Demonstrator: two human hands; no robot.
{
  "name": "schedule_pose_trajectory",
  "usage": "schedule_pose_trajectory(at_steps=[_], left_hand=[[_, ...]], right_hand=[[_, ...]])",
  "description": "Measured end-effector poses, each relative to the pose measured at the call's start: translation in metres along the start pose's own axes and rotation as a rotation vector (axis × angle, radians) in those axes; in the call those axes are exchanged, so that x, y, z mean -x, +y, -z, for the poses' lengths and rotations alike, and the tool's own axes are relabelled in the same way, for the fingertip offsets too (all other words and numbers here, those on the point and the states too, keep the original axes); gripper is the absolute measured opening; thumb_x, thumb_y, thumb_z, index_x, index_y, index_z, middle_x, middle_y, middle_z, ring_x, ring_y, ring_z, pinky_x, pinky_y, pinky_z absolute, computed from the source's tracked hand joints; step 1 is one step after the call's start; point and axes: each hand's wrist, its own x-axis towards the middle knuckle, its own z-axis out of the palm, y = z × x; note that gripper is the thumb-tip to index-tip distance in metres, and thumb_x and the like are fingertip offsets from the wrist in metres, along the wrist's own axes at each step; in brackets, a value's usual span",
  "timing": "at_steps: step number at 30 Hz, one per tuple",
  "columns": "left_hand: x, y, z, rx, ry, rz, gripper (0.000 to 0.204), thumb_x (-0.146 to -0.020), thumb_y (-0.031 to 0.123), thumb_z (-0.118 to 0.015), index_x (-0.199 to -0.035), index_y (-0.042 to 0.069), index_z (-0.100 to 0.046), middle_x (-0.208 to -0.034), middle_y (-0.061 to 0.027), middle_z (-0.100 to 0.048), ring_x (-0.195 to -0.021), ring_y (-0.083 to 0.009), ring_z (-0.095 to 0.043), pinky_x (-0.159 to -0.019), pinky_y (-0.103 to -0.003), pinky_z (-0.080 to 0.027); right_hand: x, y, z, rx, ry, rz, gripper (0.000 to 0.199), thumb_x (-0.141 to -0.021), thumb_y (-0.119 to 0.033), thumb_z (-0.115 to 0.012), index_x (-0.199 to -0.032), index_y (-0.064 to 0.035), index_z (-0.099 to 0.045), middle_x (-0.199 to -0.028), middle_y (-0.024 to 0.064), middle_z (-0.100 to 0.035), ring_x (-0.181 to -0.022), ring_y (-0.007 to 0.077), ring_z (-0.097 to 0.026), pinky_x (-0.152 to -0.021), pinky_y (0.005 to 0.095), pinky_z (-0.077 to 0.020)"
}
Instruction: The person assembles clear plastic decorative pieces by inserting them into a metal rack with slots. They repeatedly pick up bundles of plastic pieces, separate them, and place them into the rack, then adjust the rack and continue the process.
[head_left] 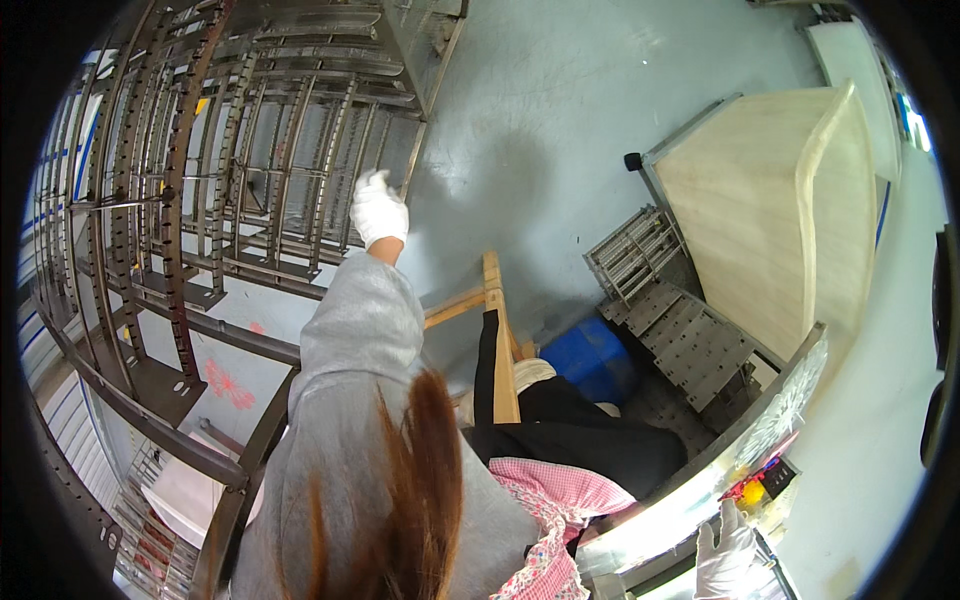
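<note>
My left hand point(380, 208), in a white glove, reaches out past the grey sleeve to the near right side of a metal rack point(178, 200) with notched posts. Its fingers are curled, and whatever they hold, if anything, is hidden. At the lower right, a second white-gloved hand, my right hand point(727, 558), is beside the edge of a pale work surface point(650, 535). Its fingers are spread apart, with nothing visible in them; the arm behind it does not show. Small red and yellow items point(752, 490) lie just beyond that hand.
A wooden frame point(492, 300) stands in front of my black-clad legs. Beyond it are a blue container point(588, 360), perforated metal plates point(685, 335) and a large cream-coloured bin point(745, 190). Grey floor point(560, 90) lies between rack and bin. Hair hangs across the lower middle.
</note>
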Motion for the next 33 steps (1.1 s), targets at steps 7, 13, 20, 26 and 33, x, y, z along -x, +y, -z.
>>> schedule_pose_trajectory(at_steps=[7, 13, 20, 26, 33], left_hand=[[-0.109, 0.047, 0.083, -0.349, 0.232, 0.441, 0.085, -0.08, 0.049, -0.081, -0.146, 0.006, -0.049, -0.152, -0.0177, -0.049, -0.136, -0.0324, -0.051, -0.117, -0.053, -0.033], [-0.124, 0.032, 0.096, -0.125, -0.309, 0.195, 0.11, -0.072, 0.072, -0.077, -0.137, -0.013, -0.053, -0.136, -0.0332, -0.058, -0.133, -0.0423, -0.054, -0.109, -0.045, -0.045], [0.137, 0.204, 0.117, 0.457, -0.877, -0.716, 0.099, -0.069, 0.037, -0.094, -0.142, -0.01, -0.046, -0.132, -0.0294, -0.061, -0.124, -0.0403, -0.06, -0.102, -0.046, -0.048], [0.218, 0.296, 0.27, 0.693, -0.857, -1.521, 0.086, -0.066, 0.013, -0.087, -0.14, -0.008, -0.049, -0.104, -0.0105, -0.058, -0.092, -0.0193, -0.059, -0.078, -0.036, -0.053], [0.304, 0.364, 0.296, 1.571, -1.785, -0.696, 0.088, -0.089, 0.027, -0.074, -0.156, 0.0, -0.026, -0.125, -0.0119, -0.054, -0.114, -0.0226, -0.058, -0.106, -0.044, -0.045]], right_hand=[[0.064, 0.013, -0.056, -0.651, 0.033, -0.403, 0.051, -0.095, -0.024, -0.068, -0.14, -0.0014, -0.057, -0.125, 0.0231, -0.066, -0.113, 0.0363, -0.065, -0.096, 0.0423, -0.0532], [0.111, -0.035, -0.085, -0.18, -0.243, -0.59, 0.054, -0.081, -0.026, -0.072, -0.13, -0.0054, -0.061, -0.111, 0.0179, -0.067, -0.107, 0.0357, -0.064, -0.099, 0.0496, -0.0481], [0.116, -0.078, -0.101, -0.411, 0.076, -0.357, 0.047, -0.089, -0.032, -0.069, -0.129, -0.0088, -0.061, -0.111, 0.0156, -0.071, -0.092, 0.0362, -0.069, -0.082, 0.046, -0.0538], [0.157, -0.084, -0.12, -0.449, -0.034, -0.605, 0.032, -0.088, -0.025, -0.067, -0.115, -0.0103, -0.061, -0.097, 0.0125, -0.071, -0.086, 0.0343, -0.071, -0.079, 0.0451, -0.0556], [0.186, -0.068, -0.178, -0.381, 0.237, -1.006, 0.017, -0.087, -0.024, -0.064, -0.099, -0.0126, -0.066, -0.084, 0.0109, -0.07, -0.08, 0.0326, -0.072, -0.074, 0.0461, -0.056]])
